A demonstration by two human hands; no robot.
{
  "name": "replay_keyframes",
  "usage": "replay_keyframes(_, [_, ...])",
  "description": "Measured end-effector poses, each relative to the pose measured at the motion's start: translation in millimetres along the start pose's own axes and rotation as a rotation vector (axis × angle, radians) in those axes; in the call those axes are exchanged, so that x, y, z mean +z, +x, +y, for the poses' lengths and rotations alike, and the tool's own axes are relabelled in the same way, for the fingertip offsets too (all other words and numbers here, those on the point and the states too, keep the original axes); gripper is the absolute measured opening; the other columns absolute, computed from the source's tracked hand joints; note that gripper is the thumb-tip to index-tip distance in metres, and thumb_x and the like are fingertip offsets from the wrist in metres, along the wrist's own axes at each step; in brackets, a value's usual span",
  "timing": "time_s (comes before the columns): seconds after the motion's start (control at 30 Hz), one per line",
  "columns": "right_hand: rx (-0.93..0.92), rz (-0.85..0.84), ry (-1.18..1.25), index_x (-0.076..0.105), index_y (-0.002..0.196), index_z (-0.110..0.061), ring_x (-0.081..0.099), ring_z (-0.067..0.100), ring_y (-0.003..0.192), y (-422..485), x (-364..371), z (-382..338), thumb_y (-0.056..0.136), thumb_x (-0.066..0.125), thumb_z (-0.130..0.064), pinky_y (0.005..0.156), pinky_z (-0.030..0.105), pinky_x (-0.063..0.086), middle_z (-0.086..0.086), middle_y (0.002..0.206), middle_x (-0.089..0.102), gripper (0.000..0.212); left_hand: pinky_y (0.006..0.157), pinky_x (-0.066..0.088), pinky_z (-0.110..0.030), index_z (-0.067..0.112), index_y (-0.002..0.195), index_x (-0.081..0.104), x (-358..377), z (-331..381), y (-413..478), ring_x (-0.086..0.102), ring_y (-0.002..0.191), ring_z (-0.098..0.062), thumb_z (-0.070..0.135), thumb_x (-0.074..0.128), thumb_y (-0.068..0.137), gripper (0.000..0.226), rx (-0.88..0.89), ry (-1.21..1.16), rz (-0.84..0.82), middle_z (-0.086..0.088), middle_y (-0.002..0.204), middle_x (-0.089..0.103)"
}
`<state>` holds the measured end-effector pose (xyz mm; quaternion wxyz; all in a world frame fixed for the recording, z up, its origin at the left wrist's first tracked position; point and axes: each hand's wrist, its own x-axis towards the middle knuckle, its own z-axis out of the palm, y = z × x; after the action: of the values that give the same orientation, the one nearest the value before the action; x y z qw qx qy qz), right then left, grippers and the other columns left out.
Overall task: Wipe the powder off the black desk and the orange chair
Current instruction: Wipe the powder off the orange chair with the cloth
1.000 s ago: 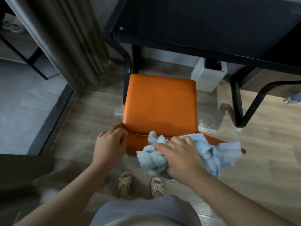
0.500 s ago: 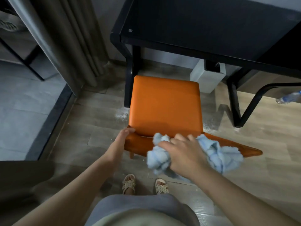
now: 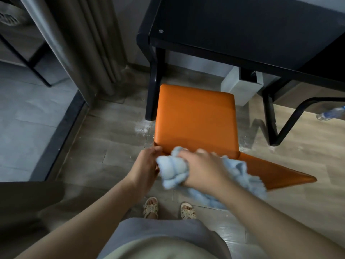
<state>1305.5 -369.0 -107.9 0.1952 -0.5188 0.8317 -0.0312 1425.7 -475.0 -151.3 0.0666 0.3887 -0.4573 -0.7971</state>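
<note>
Two hands worked at the near edge of the orange chair (image 3: 196, 118), which stood on the wooden floor (image 3: 104, 135) with its seat pushed partly under the black desk (image 3: 233, 27). The right hand (image 3: 203, 169) was clenched around a bunched light blue cloth (image 3: 172, 170), pressing it against the top of the chair's backrest, and loose folds of the cloth spilled out behind the wrist over the orange back. The left hand (image 3: 145, 165) sat just beside the cloth at the chair's near left corner, its fingers curled round the edge of the backrest where it met the seat. Motion blur softened both hands and the cloth, so finer detail of the fingertips could not be made out. The seat looked clean and evenly orange, while white powder (image 3: 142, 128) lay scattered on the floor beside the chair's left side, close to the black desk leg (image 3: 154, 86), and a fainter dusting showed on the floor to the right of the seat. Under the desk stood a pale grey box (image 3: 237, 86). A clear plastic bottle (image 3: 330, 114) lay on the floor at the far right edge. Grey curtains (image 3: 89, 45) hung at the left. At the bottom of the view were the person's sandalled feet (image 3: 169, 210) and a grey skirt (image 3: 160, 234).
</note>
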Motion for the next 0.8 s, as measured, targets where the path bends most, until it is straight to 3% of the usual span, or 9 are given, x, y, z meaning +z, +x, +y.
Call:
replay_keyframes(0.1, [-0.106, 0.031, -0.076, 0.047, 0.115, -0.036, 0.05, 0.021, 0.105, 35.2, 15.6, -55.3, 0.077, 0.06, -0.047, 0.076, 0.038, 0.027, -0.007, 0.11, 0.063, 0.042, 0.058, 0.05, -0.03, 0.019, 0.089, 0.057, -15.2, 2.2, 9.0, 0.067, 0.053, -0.007, 0.022, 0.034, 0.099, 0.025, -0.175, -0.211, 0.184, 0.005, 0.058, 0.069])
replay_keyframes(0.17, [-0.111, -0.026, -0.066, 0.044, 0.115, -0.038, 0.049, 0.022, 0.106, 45.0, 12.3, -55.0, 0.078, 0.059, -0.042, 0.074, 0.039, 0.025, -0.007, 0.111, 0.061, 0.041, 0.061, 0.053, -0.029, 0.008, 0.091, 0.066, -23.7, 7.9, 10.4, 0.07, 0.07, -0.019, 0.026, 0.033, 0.097, 0.038, -0.251, -0.336, 0.307, -0.011, 0.076, 0.071])
replay_keyframes(0.3, [0.026, -0.271, 0.086, 0.031, 0.121, -0.046, 0.054, 0.024, 0.105, 14.8, -7.3, 7.1, 0.068, 0.061, -0.049, 0.082, 0.038, 0.042, -0.008, 0.113, 0.058, 0.061, 0.088, 0.046, -0.044, 0.012, 0.112, 0.053, -34.9, 8.3, 13.2, 0.059, 0.104, -0.029, 0.038, 0.028, 0.094, 0.04, -0.276, -0.581, 0.162, -0.014, 0.117, 0.059])
replay_keyframes(0.37, [0.14, -0.436, 0.213, 0.044, 0.111, -0.043, 0.059, 0.019, 0.101, 3.5, -19.6, 34.3, 0.065, 0.071, -0.043, 0.083, 0.034, 0.048, -0.014, 0.104, 0.062, 0.054, 0.099, 0.038, -0.048, 0.018, 0.107, 0.053, -40.8, 8.2, 19.0, 0.055, 0.113, -0.028, 0.032, 0.034, 0.093, 0.027, -0.212, -0.532, 0.154, -0.01, 0.126, 0.056])
replay_keyframes(0.43, [0.219, -0.369, 0.55, 0.058, 0.104, -0.031, 0.061, 0.015, 0.103, 15.8, -30.5, 50.3, 0.072, 0.078, -0.02, 0.088, 0.027, 0.047, -0.014, 0.099, 0.064, 0.04, 0.097, 0.041, -0.045, 0.024, 0.104, 0.053, -38.5, 13.0, 24.1, 0.055, 0.111, -0.023, 0.028, 0.041, 0.093, 0.017, -0.153, -0.381, 0.133, -0.002, 0.121, 0.058])
replay_keyframes(0.5, [0.228, -0.095, 0.855, 0.059, 0.099, -0.028, 0.063, 0.001, 0.098, 39.3, -37.0, 53.3, 0.077, 0.075, -0.01, 0.085, 0.016, 0.046, -0.014, 0.095, 0.065, 0.032, 0.092, 0.042, -0.038, 0.032, 0.105, 0.051, -32.1, 18.3, 29.4, 0.053, 0.113, -0.016, 0.029, 0.046, 0.094, 0.013, -0.087, -0.171, 0.109, 0.007, 0.115, 0.057])
replay_keyframes(0.6, [0.232, 0.169, 1.066, 0.062, 0.096, -0.028, 0.063, -0.01, 0.083, 76.7, -35.4, 28.1, 0.087, 0.066, -0.023, 0.071, 0.004, 0.045, -0.017, 0.089, 0.068, 0.011, 0.087, 0.043, -0.028, 0.038, 0.119, 0.047, -16.2, 30.7, 36.7, 0.052, 0.115, -0.007, 0.034, 0.053, 0.091, 0.028, 0.042, -0.037, 0.028, 0.011, 0.126, 0.053])
replay_keyframes(0.7, [0.332, -0.045, 1.376, 0.061, 0.119, -0.022, 0.066, 0.009, 0.101, 102.7, -21.0, 1.5, 0.085, 0.054, -0.057, 0.092, 0.026, 0.049, -0.002, 0.108, 0.07, 0.049, 0.083, 0.054, -0.027, 0.027, 0.132, 0.043, 2.6, 48.2, 48.7, 0.062, 0.11, -0.012, 0.031, 0.065, 0.083, 0.054, 0.164, -0.123, -0.108, 0.002, 0.124, 0.061])
replay_keyframes(0.8, [0.37, -0.332, 1.552, 0.061, 0.12, -0.022, 0.063, 0.017, 0.109, 120.1, -12.7, -0.5, 0.073, 0.044, -0.078, 0.097, 0.035, 0.046, 0.005, 0.116, 0.068, 0.075, 0.087, 0.055, -0.038, 0.018, 0.115, 0.059, 2.5, 63.4, 62.5, 0.067, 0.1, -0.022, 0.025, 0.069, 0.073, 0.043, 0.163, 0.003, 0.086, -0.006, 0.104, 0.071])
